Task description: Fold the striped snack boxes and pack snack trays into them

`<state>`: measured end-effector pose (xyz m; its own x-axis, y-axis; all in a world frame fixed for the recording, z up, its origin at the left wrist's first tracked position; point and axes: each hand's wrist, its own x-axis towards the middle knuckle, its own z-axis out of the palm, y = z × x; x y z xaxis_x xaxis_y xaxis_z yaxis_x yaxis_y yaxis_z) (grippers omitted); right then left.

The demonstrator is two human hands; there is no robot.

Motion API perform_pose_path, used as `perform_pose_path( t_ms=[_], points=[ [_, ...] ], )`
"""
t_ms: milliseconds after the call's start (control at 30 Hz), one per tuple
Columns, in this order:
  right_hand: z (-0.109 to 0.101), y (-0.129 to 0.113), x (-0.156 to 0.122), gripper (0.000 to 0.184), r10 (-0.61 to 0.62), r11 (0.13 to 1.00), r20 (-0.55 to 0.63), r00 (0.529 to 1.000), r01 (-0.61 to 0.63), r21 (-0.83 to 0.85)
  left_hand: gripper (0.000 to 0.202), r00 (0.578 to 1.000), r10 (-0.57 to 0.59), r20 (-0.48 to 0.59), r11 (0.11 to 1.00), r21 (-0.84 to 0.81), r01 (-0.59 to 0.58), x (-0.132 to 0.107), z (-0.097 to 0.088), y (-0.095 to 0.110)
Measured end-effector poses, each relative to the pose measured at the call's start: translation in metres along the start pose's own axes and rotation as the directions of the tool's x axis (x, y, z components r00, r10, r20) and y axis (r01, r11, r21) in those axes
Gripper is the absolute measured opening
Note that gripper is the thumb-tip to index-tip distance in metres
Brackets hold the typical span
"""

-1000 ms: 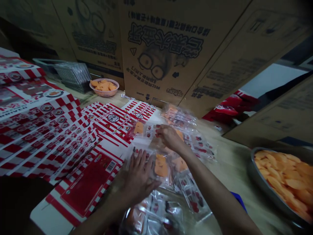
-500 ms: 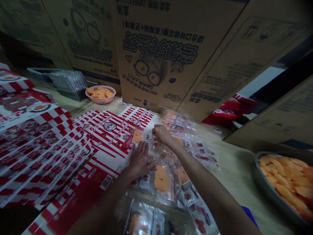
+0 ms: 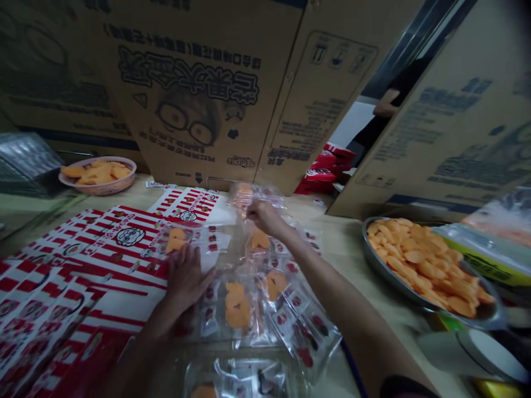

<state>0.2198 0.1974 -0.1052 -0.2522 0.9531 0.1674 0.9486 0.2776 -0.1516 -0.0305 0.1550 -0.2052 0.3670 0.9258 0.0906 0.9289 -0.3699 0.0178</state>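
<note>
My right hand (image 3: 261, 216) pinches the top of a clear plastic packet (image 3: 249, 194) holding orange slices. My left hand (image 3: 186, 279) lies with fingers apart at the edge of the packets, over a flat red-and-white striped carton (image 3: 124, 260). Below my wrists, a loose heap of clear packets (image 3: 236, 304) holds orange slices and small red-printed sachets. One more packet (image 3: 236, 378) lies at the bottom edge, partly cut off. The heap overlaps the carton's right side.
A steel tray of orange slices (image 3: 427, 265) stands at the right, and a pink basket of orange pieces (image 3: 97, 174) at the far left. Large cardboard boxes (image 3: 199, 94) stand behind the wooden table. Red packages (image 3: 323, 177) and a co-worker's arm (image 3: 385, 104) show through a gap.
The view has swung, bringing the steel tray further into frame and moving the cartons left. My left hand has drawn back from the packets, and my right hand has risen with the packet top.
</note>
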Motion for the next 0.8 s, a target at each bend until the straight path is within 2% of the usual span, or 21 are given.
perform_pose_path(
  t_ms=[67, 133, 200, 267, 333, 400, 500, 600, 667, 800],
  points=[
    [-0.019, 0.026, -0.026, 0.023, 0.051, 0.999, -0.014, 0.999, -0.051, 0.011, 0.074, 0.997, -0.009, -0.074, 1.000, -0.004, 0.009, 0.007, -0.009, 0.011],
    [-0.034, 0.047, -0.051, 0.022, 0.099, 0.995, -0.023, 0.995, -0.099, 0.010, 0.071, 0.982, 0.121, -0.145, 0.991, -0.038, -0.128, 0.017, -0.018, 0.035],
    [-0.046, 0.061, -0.072, 0.022, 0.138, 0.990, -0.037, 0.990, -0.138, 0.006, 0.066, 0.941, 0.300, -0.156, 0.945, -0.089, -0.316, 0.030, -0.024, 0.067],
    [-0.054, 0.068, -0.087, 0.022, 0.167, 0.986, -0.059, 0.984, -0.168, -0.007, 0.065, 0.904, 0.413, -0.109, 0.892, -0.151, -0.426, 0.045, -0.028, 0.100],
    [-0.056, 0.071, -0.095, 0.023, 0.177, 0.983, -0.060, 0.982, -0.180, -0.040, 0.067, 0.893, 0.449, -0.027, 0.873, -0.200, -0.445, 0.059, -0.028, 0.126],
    [-0.049, 0.070, -0.099, 0.024, 0.173, 0.981, -0.010, 0.985, -0.174, -0.089, 0.067, 0.889, 0.456, 0.040, 0.873, -0.213, -0.438, 0.071, -0.027, 0.142],
    [-0.022, 0.065, -0.103, 0.024, 0.172, 0.979, 0.072, 0.982, -0.162, -0.126, 0.065, 0.888, 0.455, 0.075, 0.880, -0.195, -0.434, 0.080, -0.022, 0.150],
    [0.002, 0.064, -0.106, 0.022, 0.155, 0.984, 0.107, 0.982, -0.143, -0.111, 0.065, 0.888, 0.453, 0.078, 0.884, -0.171, -0.435, 0.080, -0.017, 0.150],
    [0.007, 0.067, -0.105, 0.020, 0.145, 0.986, 0.116, 0.983, -0.135, -0.095, 0.064, 0.890, 0.449, 0.081, 0.887, -0.158, -0.433, 0.079, -0.016, 0.150],
    [0.001, 0.081, -0.090, 0.023, 0.172, 0.983, 0.079, 0.982, -0.166, -0.079, 0.065, 0.894, 0.438, 0.094, 0.894, -0.151, -0.422, 0.078, -0.015, 0.150]
  ],
)
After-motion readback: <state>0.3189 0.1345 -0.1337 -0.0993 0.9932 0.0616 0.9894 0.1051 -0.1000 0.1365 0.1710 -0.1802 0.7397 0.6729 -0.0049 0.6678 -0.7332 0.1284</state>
